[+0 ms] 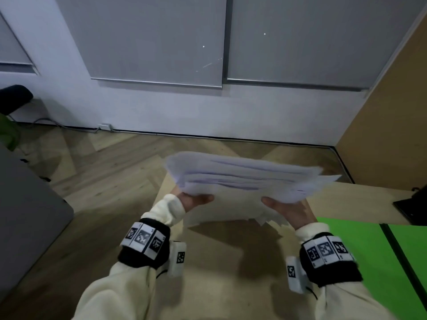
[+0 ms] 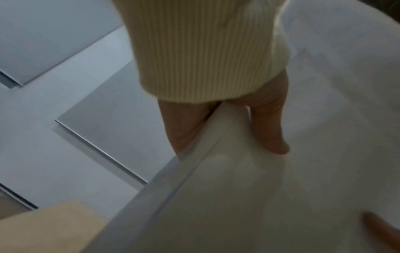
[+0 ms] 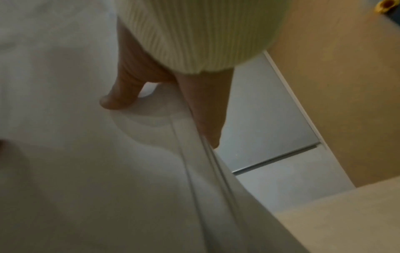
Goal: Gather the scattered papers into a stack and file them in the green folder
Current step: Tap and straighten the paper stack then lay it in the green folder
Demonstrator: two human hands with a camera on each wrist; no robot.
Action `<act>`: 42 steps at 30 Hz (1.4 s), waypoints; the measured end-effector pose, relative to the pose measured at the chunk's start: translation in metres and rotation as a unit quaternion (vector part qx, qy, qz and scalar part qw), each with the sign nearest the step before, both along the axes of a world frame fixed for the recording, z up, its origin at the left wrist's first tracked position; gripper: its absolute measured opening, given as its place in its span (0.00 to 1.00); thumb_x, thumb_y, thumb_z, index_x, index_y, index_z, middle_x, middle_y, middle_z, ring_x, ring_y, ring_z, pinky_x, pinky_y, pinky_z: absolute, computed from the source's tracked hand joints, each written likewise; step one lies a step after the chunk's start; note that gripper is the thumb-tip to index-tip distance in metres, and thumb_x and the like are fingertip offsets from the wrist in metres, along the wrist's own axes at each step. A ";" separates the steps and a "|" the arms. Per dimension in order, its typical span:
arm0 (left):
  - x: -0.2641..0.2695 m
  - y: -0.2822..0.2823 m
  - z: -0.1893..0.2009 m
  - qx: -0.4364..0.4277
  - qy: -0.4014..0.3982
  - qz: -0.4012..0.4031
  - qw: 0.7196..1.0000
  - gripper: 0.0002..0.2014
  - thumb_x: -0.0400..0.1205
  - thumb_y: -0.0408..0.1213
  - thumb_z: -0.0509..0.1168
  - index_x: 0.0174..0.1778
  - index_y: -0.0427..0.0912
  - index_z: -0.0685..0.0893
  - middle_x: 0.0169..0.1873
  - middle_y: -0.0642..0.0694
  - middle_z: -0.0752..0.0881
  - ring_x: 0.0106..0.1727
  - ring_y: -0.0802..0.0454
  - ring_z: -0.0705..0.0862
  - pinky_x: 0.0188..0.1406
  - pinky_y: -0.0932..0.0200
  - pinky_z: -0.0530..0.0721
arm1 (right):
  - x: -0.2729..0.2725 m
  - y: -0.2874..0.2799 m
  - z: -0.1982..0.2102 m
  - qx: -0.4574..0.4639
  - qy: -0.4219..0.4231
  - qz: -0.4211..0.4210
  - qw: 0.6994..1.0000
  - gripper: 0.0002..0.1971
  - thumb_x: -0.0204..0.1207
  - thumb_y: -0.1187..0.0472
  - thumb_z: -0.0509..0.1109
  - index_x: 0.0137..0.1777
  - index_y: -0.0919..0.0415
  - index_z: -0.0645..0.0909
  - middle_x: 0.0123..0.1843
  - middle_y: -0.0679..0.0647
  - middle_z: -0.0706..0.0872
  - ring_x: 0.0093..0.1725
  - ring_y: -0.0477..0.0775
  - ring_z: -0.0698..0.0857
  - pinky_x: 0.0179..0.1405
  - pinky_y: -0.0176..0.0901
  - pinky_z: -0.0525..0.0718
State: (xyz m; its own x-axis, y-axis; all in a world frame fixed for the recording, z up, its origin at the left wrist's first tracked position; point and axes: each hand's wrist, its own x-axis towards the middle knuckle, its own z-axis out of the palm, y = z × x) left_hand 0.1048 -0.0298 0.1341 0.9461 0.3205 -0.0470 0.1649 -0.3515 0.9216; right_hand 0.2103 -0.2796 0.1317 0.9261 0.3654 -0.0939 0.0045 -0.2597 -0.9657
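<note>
A thick, uneven stack of white papers is held upright above the wooden table, its sheets fanned and blurred. My left hand grips the stack's left side, thumb on the near face. My right hand grips the right side the same way. In the left wrist view the left thumb presses the papers with the fingers behind the sheets. In the right wrist view the right thumb lies on the papers. The open green folder lies on the table at the right.
A dark flat device lies at the table's far right edge. A grey cabinet stands at the left. A brown partition rises on the right, and wooden floor runs to the back wall.
</note>
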 end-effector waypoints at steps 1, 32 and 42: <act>0.003 -0.003 -0.001 0.004 -0.015 0.013 1.000 0.23 0.60 0.39 0.81 0.52 0.46 0.85 0.46 0.53 0.85 0.50 0.61 0.83 0.49 0.72 0.76 | -0.001 0.003 0.001 0.022 0.003 0.001 1.000 0.22 0.65 0.52 0.79 0.57 0.56 0.79 0.46 0.38 0.83 0.40 0.20 0.83 0.36 0.12 0.76; -0.002 -0.015 -0.002 0.001 -0.030 0.082 0.996 0.24 0.63 0.25 0.80 0.55 0.38 0.83 0.41 0.48 0.83 0.28 0.77 0.81 0.29 0.87 0.75 | -0.006 0.000 0.022 0.141 -0.084 -0.087 0.983 0.13 0.67 0.74 0.76 0.35 0.53 0.83 0.27 0.40 0.90 0.29 0.31 0.87 0.29 0.23 0.83; -0.005 -0.008 -0.029 -0.076 -0.030 0.145 0.986 0.10 0.66 0.32 0.76 0.27 0.36 0.80 0.23 0.50 0.78 0.16 0.69 0.71 0.19 0.75 0.69 | -0.004 -0.019 -0.002 0.068 0.017 -0.010 0.997 0.16 0.52 0.59 0.84 0.42 0.53 0.85 0.35 0.41 0.92 0.41 0.40 0.90 0.44 0.32 0.88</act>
State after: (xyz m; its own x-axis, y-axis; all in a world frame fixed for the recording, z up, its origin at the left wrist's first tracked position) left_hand 0.0997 -0.0377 0.1050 0.8181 0.5717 -0.0618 0.1816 -0.1549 0.9711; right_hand 0.2060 -0.2987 0.1301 0.9306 0.3582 -0.0755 -0.0321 -0.1256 -0.9916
